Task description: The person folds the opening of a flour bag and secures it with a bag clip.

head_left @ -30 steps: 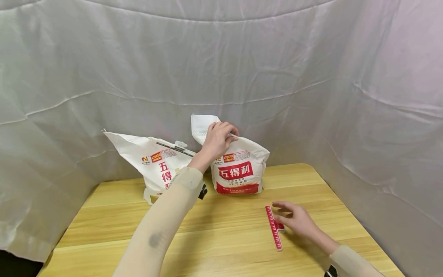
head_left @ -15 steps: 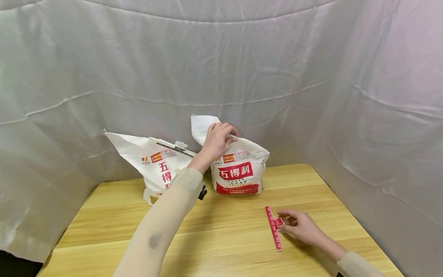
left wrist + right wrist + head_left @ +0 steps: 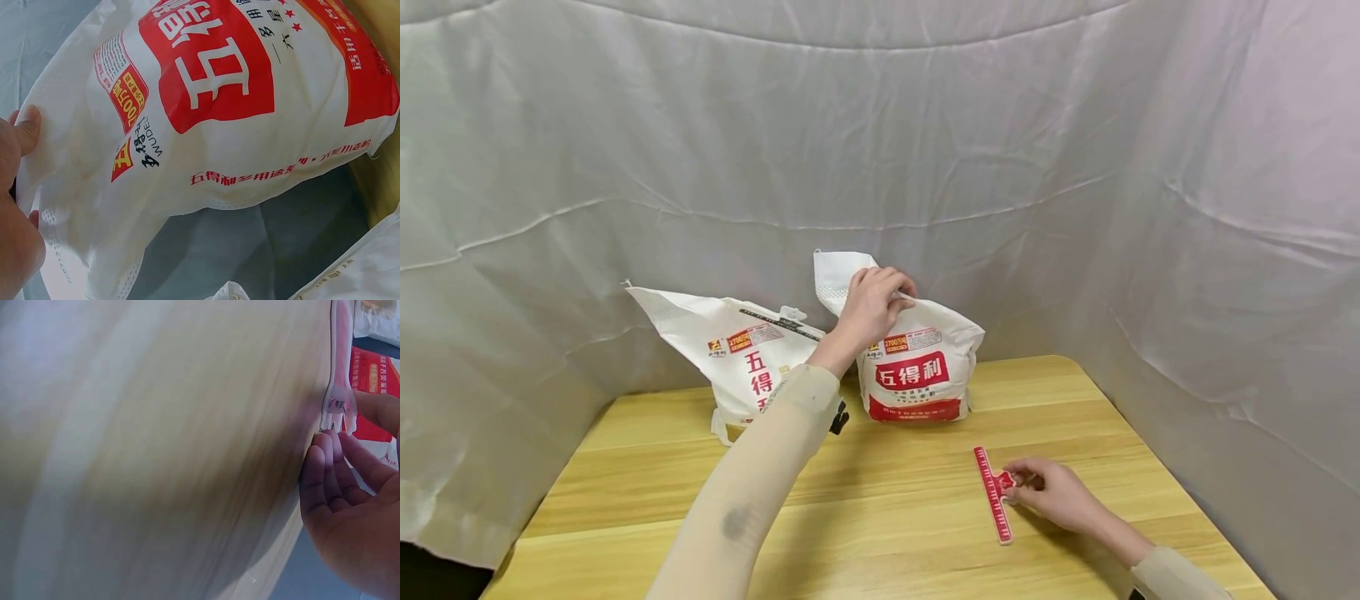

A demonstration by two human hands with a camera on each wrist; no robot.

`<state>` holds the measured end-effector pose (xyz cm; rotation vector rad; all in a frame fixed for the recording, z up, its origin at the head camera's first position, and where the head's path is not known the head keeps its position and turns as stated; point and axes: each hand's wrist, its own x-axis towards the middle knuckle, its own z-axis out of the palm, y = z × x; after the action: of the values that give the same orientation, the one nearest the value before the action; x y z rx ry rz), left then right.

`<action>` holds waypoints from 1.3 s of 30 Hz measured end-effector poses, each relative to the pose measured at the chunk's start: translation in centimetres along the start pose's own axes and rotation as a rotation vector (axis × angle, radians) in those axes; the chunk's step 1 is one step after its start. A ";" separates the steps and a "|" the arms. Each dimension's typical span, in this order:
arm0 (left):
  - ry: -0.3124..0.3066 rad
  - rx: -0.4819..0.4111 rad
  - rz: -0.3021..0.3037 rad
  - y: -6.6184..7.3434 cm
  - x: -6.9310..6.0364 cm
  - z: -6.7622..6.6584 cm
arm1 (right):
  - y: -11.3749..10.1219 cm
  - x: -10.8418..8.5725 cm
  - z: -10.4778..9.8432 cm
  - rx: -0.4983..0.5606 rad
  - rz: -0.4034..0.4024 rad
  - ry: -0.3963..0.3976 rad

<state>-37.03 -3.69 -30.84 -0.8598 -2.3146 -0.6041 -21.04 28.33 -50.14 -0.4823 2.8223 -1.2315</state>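
Note:
My left hand (image 3: 874, 302) grips the gathered top of a white flour bag (image 3: 917, 354) with red print, which stands upright at the back of the table. In the left wrist view, the thumb (image 3: 27, 130) presses on the bag's near side and the white top flap hangs past the hand. On the table at right lies a long red bag clip (image 3: 989, 487). My right hand (image 3: 1054, 493) pinches its short handle from the right side. The right wrist view shows the clip (image 3: 340, 369) edge-on at the fingertips (image 3: 326, 439).
A second flour bag (image 3: 741, 350), folded over with a black clip strip (image 3: 775, 320) across its top, leans left of the first. My left forearm covers part of it. A small black object (image 3: 839, 417) shows beside that forearm. Grey cloth (image 3: 1000, 167) surrounds the wooden table (image 3: 910, 492).
My right hand has moved from above the red clip to its handle and now pinches it. The left hand keeps its grip on the bag top.

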 end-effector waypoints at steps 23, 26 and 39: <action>-0.017 0.005 -0.012 0.0 -0.1 0.0 | -0.9 0.2 0.2 0.115 0.139 0.010; -0.021 0.004 -0.016 0.0 -0.1 0.0 | -1.1 0.1 0.2 0.145 0.152 0.018; -0.023 0.010 -0.018 0.0 -0.1 0.0 | -1.5 0.4 0.2 0.273 0.137 0.078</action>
<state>-36.96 -3.73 -30.95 -0.8458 -2.3468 -0.5924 -20.97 27.13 -49.19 -0.2292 2.6334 -1.6032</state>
